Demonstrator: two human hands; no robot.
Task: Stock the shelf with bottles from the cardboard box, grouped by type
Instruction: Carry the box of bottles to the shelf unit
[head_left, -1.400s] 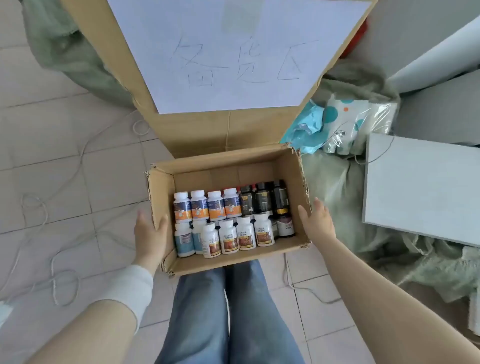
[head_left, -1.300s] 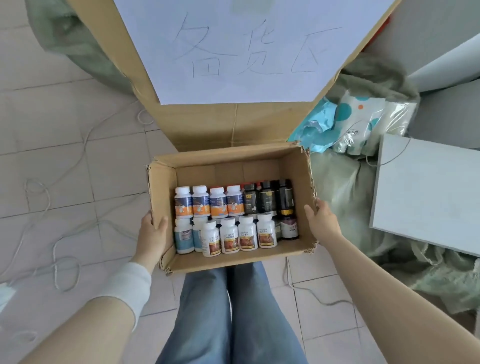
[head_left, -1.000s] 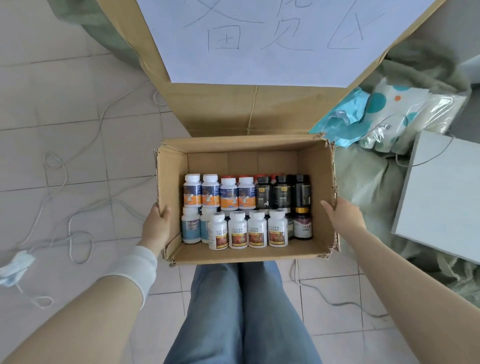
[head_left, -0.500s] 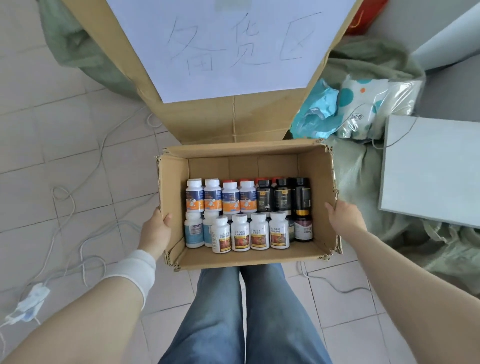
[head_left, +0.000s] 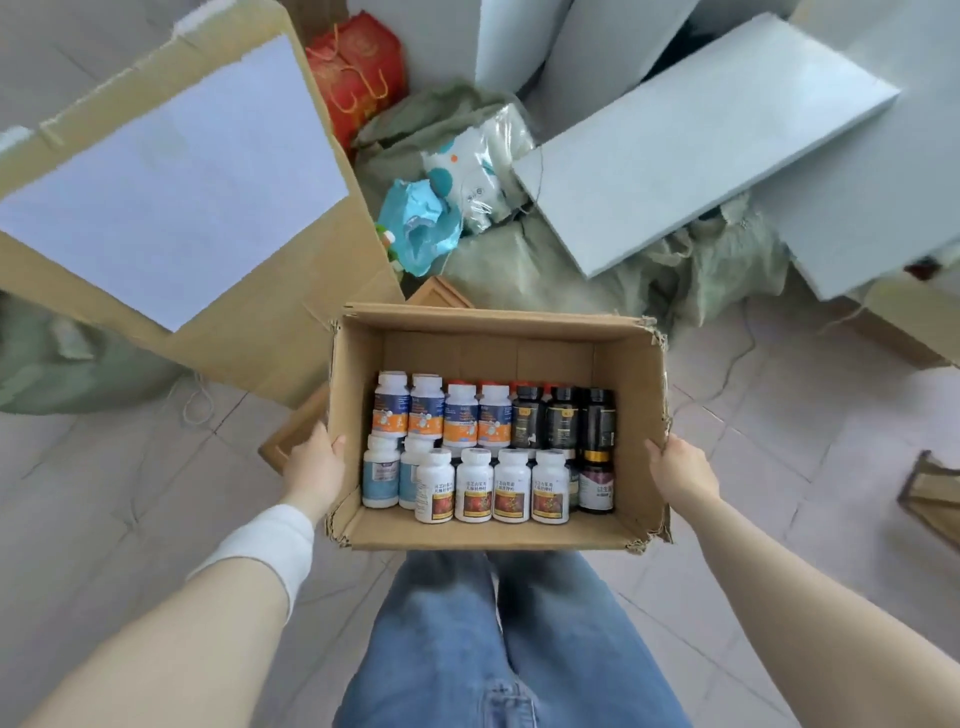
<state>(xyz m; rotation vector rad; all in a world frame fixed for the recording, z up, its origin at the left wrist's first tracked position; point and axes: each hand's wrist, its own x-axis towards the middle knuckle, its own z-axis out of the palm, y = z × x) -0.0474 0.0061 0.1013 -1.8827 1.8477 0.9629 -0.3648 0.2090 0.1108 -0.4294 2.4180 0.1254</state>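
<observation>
The left hand (head_left: 311, 462) and right hand (head_left: 680, 473) are gripping opposite walls of the corrugated cardboard box (head_left: 488, 353), thumbs hooking its ragged rim, holding it over denim-clad legs (head_left: 493, 649). Inside, cylindrical white bottles (head_left: 472, 486) are standing upright at front and left, glossy dark bottles (head_left: 561, 418) at rear right

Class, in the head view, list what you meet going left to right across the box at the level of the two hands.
left hand → left wall of the cardboard box → pale-blue-labelled bottles → white bottles with red labels → maroon bottle → right hand
</observation>
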